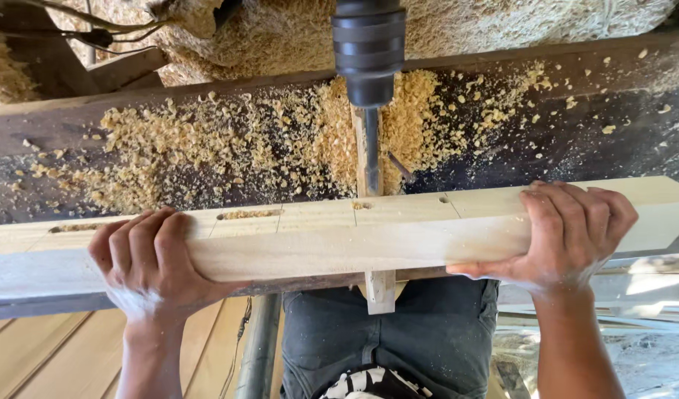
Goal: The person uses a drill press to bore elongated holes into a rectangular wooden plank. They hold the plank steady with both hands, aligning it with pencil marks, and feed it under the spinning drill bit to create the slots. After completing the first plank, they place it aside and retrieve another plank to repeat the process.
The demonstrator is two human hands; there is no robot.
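Observation:
A long pale wooden beam (354, 240) lies across the view on a dark machine table (590, 140). My left hand (151, 262) grips the beam's near edge at the left, fingers curled over its top. At the right, my right hand (568, 229) wraps the beam the same way. Slots (249, 214) and small holes are cut in the beam's top face. A dark drill chuck (367, 52) with a bit (371, 151) hangs above the beam's middle, the bit tip just behind a shallow hole (361, 205).
Heaps of pale wood shavings (228, 140) cover the dark table behind the beam. A small wooden stop (380, 290) sticks out below the beam. Light wooden planks (51, 347) lie lower left, next to a metal pipe (259, 343). My dark trousers (398, 332) are below.

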